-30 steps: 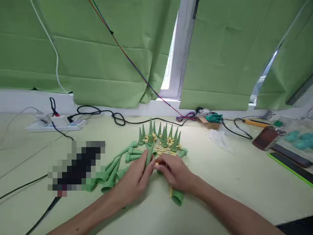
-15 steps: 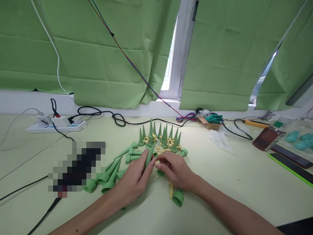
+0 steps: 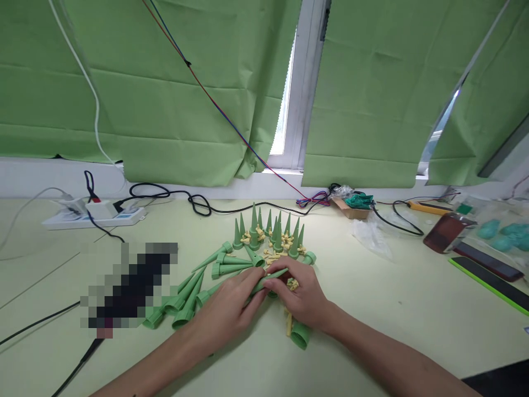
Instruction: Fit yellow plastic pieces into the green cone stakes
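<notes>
Left hand [image 3: 237,292] grips one cone [image 3: 278,275], right hand [image 3: 303,289] pinching its tapered end, over desk [image 3: 372,309]; about ten standing cones [image 3: 279,237] nearer far edge, many pegs [image 3: 271,258] among them; one power strip [image 3: 93,221] along that edge

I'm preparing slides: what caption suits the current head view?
Left hand and right hand hold one tapered green spike near small yellow parts.

A hand can slide over the bare table [image 3: 372,286] right of the right hand [image 3: 302,288], up to the plastic bag [image 3: 372,238]. Straight ahead, pointy standing cones [image 3: 253,234] block the way. Fallen cones [image 3: 189,300] crowd the left hand [image 3: 237,295]. A loose cone [image 3: 300,336] lies close by the right wrist.
</notes>
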Demonstrator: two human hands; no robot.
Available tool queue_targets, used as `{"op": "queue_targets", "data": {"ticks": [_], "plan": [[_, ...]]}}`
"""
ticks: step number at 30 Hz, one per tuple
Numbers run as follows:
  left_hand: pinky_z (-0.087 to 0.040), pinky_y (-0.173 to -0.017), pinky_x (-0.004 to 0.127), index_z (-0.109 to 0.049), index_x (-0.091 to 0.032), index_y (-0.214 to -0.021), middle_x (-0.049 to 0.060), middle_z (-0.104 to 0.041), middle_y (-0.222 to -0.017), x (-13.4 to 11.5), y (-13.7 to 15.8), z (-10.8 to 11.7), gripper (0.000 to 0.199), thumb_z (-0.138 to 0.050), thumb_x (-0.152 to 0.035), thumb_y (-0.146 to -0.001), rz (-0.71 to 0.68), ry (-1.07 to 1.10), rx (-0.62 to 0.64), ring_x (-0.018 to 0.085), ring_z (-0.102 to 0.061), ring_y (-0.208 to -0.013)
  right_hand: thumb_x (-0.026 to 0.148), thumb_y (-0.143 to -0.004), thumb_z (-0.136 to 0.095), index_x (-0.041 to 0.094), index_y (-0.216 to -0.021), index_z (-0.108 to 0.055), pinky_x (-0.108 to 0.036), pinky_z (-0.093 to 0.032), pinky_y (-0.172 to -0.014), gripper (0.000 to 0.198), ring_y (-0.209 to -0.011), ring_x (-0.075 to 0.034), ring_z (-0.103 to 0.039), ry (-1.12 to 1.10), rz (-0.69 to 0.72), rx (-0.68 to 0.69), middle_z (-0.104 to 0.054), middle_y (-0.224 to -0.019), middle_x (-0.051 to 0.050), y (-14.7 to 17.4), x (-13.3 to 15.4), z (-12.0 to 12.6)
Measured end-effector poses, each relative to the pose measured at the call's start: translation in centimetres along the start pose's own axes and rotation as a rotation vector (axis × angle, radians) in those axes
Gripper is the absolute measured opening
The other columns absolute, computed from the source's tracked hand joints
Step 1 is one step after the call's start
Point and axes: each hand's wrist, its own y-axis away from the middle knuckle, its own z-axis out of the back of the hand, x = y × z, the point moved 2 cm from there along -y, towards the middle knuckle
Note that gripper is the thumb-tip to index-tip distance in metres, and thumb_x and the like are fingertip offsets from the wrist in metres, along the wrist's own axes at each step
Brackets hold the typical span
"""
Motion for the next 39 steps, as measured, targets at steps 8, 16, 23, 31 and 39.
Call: {"op": "queue_targets", "data": {"ticks": [8, 16, 23, 31, 39], "plan": [[-0.050, -0.083, 0.033, -0.044, -0.024, -0.123, 0.008, -0.054, -0.120, -0.1, 0.2, 0.5, 0.024, -0.044, -0.030, -0.100, -0.022, -0.013, -0.193, 0.021, -0.058, -0.101, 0.034, -0.096, -0.054, 0.019, -0.081, -0.058, -0.021, -0.039, -0.043, 0.022, -0.042, -0.010, -0.047, -0.176, -0.218, -0.061, -0.048, -0.052, 0.006, -1.8, -0.2, 2.1], [-0.047, -0.076, 0.030, -0.053, -0.020, -0.100, 0.006, -0.055, -0.101, -0.3, 0.4, 0.5, 0.013, -0.040, -0.022, -0.101, -0.160, -0.040, -0.235, 0.017, -0.056, -0.087, 0.046, -0.095, -0.054, 0.019, -0.076, -0.057, -0.023, -0.035, -0.043, 0.034, -0.041, -0.010, -0.046, 0.162, -0.223, -0.108, -0.047, -0.050, 0.005, -5.8, 1.0, 8.0], [-0.043, -0.068, 0.029, -0.058, -0.017, -0.087, 0.006, -0.057, -0.086, -0.6, 0.1, 0.0, 0.027, -0.035, -0.022, -0.102, -0.276, -0.170, -0.033, 0.017, -0.054, -0.077, 0.043, -0.097, -0.050, 0.019, -0.067, -0.053, -0.025, -0.033, -0.054, 0.038, -0.050, -0.012, -0.041, 0.547, -0.008, -0.064, -0.050, -0.054, 0.002, -11.0, 0.9, 8.1], [-0.041, -0.066, 0.029, -0.060, -0.016, -0.086, 0.006, -0.058, -0.083, -0.5, 0.3, -0.2, 0.029, -0.036, -0.022, -0.102, -0.312, -0.227, -0.016, 0.017, -0.054, -0.074, 0.036, -0.095, -0.049, 0.017, -0.065, -0.055, -0.026, -0.030, -0.060, 0.036, -0.058, -0.013, -0.043, 0.672, -0.104, 0.018, -0.053, -0.059, 0.001, -15.6, -4.5, 6.1], [-0.037, -0.061, 0.029, -0.061, -0.016, -0.082, 0.005, -0.057, -0.079, -0.9, 0.4, -0.4, 0.031, -0.037, -0.021, -0.101, -0.352, -0.230, -0.029, 0.016, -0.052, -0.070, 0.033, -0.092, -0.054, 0.016, -0.067, -0.061, -0.025, -0.030, -0.058, 0.032, -0.057, -0.013, -0.043, 0.694, -0.146, 0.195, -0.053, -0.058, 0.001, -15.3, -6.6, 4.6]]}}
